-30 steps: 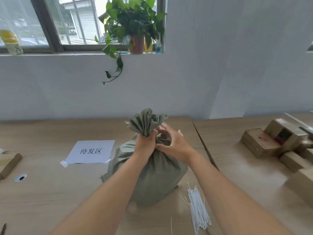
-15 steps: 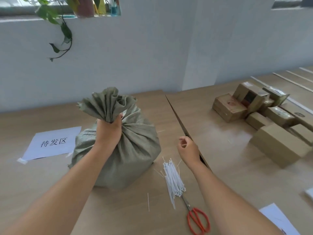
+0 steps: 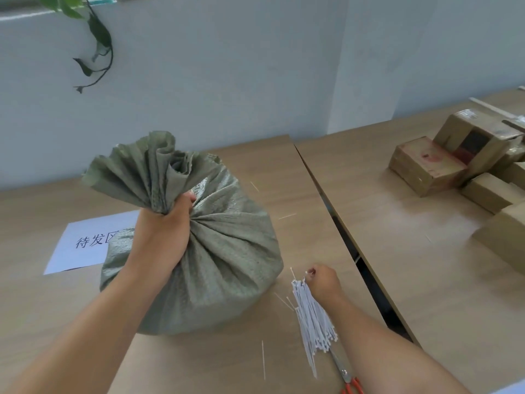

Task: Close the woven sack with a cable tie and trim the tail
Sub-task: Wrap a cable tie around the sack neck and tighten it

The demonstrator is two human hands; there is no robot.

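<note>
Left hand (image 3: 163,234): closed in a fist around the gathered neck of the woven sack (image 3: 216,251), holding the neck upright; the pleated mouth fans out above the fist.
Right hand (image 3: 324,282): lowered onto the far end of the bundle of cable ties (image 3: 312,317), fingers curled with the tips pinching at the tie ends; whether a single tie is actually gripped cannot be told.
Table (image 3: 199,362): light wood surface carrying the sack, the ties and the paper; a dark gap separates it from a second table (image 3: 426,265) on the right.
Woven sack: grey-green, full and rounded, standing on the near table just left of centre; its base rests on the surface, and its left side overlaps the edge of the paper sheet (image 3: 85,243).
Cardboard boxes (image 3: 426,166): several brown cartons grouped on the second table, well apart from the sack.
Paper sheet: white, printed with dark characters, lying flat left of the sack and partly covered by it.
Cable ties: white, loose bundle lying on the near table just right of the sack, running toward the near edge.
Scissors (image 3: 348,376): red handles, blades pointing toward the bundle, partly under its near end.
Loose ties (image 3: 263,359): a few single white strands scattered on the table around the sack.
</note>
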